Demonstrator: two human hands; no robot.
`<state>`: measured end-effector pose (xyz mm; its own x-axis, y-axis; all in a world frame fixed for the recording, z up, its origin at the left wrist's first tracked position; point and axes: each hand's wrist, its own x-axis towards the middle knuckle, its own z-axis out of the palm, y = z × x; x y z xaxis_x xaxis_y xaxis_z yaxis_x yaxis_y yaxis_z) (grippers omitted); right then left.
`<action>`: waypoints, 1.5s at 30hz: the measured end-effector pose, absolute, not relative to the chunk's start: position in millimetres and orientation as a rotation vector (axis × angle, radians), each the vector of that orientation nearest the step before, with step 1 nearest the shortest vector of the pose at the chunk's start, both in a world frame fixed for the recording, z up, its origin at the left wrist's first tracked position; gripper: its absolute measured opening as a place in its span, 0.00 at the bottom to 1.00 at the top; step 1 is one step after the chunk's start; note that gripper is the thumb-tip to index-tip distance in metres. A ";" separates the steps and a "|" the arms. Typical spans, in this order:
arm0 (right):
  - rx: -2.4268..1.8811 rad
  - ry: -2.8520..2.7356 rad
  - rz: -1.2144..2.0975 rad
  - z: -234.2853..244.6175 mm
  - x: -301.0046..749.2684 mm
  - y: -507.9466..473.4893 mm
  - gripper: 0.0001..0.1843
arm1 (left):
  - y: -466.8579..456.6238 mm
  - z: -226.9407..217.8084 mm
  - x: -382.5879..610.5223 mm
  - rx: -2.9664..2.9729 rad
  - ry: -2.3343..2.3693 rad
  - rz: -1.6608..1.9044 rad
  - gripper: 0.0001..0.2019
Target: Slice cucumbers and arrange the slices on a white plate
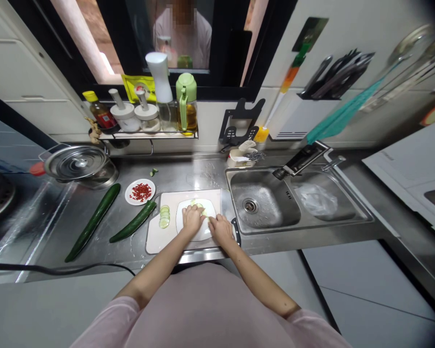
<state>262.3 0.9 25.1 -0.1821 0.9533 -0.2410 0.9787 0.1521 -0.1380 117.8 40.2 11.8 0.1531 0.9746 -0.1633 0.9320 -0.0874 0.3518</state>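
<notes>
A white square plate [181,231] rests on the pale cutting board [159,240], with cucumber slices [197,203] along its far side. My left hand [193,220] is over the plate, fingers curled together on the slices there. Close beside it, my right hand [222,230] pinches at the plate's right side, with a bit of pale green cucumber at its fingertips. Left of the plate, a row of overlapping cucumber slices [164,216] lies on the board. A knife [235,230] with a black handle lies at the board's right edge, partly hidden by my right hand.
Left of the board are a cut cucumber [133,223], a whole cucumber [93,222] and a small plate [128,199] of chopped red pieces. A lidded steel pot [97,176] stands behind. To the right is a double sink [264,224]; bottles and jars fill a rack [152,136].
</notes>
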 end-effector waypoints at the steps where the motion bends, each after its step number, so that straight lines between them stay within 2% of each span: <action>1: 1.944 2.306 -0.402 25.4 262.4 1.1 0.18 | 40.3 11.8 117.8 2.068 1.820 0.161 0.16; 45: 1.959 2.285 -0.496 34.3 265.1 -1.0 0.17 | 40.8 16.4 118.5 2.032 1.786 0.179 0.15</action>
<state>265.1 -1.0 34.3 -0.1725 0.9453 -0.2767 0.9750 0.1238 -0.1848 118.5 40.8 16.4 0.1633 0.9699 -0.1804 0.9148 -0.0804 0.3958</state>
